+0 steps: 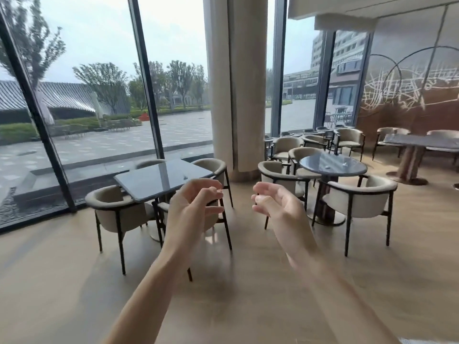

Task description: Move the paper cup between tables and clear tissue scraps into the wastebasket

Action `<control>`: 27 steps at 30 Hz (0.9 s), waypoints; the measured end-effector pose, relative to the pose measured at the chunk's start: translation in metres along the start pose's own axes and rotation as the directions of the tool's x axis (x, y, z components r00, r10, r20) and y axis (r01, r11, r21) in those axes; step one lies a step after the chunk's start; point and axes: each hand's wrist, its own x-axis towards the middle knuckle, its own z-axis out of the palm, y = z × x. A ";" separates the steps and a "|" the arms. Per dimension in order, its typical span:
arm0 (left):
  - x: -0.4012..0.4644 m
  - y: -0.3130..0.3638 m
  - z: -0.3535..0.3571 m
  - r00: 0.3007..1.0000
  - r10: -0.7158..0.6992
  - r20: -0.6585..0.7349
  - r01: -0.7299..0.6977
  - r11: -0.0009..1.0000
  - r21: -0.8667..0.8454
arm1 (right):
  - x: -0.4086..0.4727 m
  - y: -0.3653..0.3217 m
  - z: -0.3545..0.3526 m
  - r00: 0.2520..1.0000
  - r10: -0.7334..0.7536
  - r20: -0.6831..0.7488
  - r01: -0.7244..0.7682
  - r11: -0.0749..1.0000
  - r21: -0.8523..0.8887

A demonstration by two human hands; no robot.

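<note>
Tissue scraps (pixel 327 167), small and blurred, lay on the round table (pixel 332 165); left hand (pixel 192 207) and right hand (pixel 275 204) hung loosely curled, holding nothing.

White bits on the round table (pixel 332 167) are too small to identify; the far table (pixel 422 141) runs off the right edge.
</note>
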 end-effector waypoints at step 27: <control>0.576 -0.289 0.075 0.965 -0.056 -0.257 0.079 0.993 0.082 | 0.622 0.283 0.094 0.963 0.101 0.249 -0.126 0.988 0.085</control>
